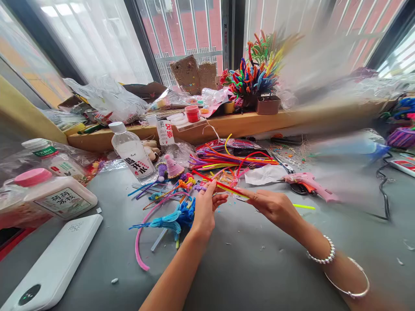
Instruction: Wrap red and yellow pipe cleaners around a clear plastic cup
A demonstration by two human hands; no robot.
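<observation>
The left hand (205, 207) and the right hand (271, 204) meet over the grey table (246, 268), pinched on a red pipe cleaner (223, 185) and a yellow pipe cleaner (301, 206) lying together. The two stems run from ten o'clock of the left fingertips, through both grips, and the yellow end pokes out at three o'clock of the right hand. Both stems are thin, fuzzy and nearly straight. A pink glue gun (311, 183) lies at one o'clock of the right hand; a blue yarn tassel (177, 218) sits at nine o'clock of the left. Beyond, a loose pile of pipe cleaners (227, 160), a water bottle (132, 151) and a cluttered wooden sill (233, 123) under barred windows.
</observation>
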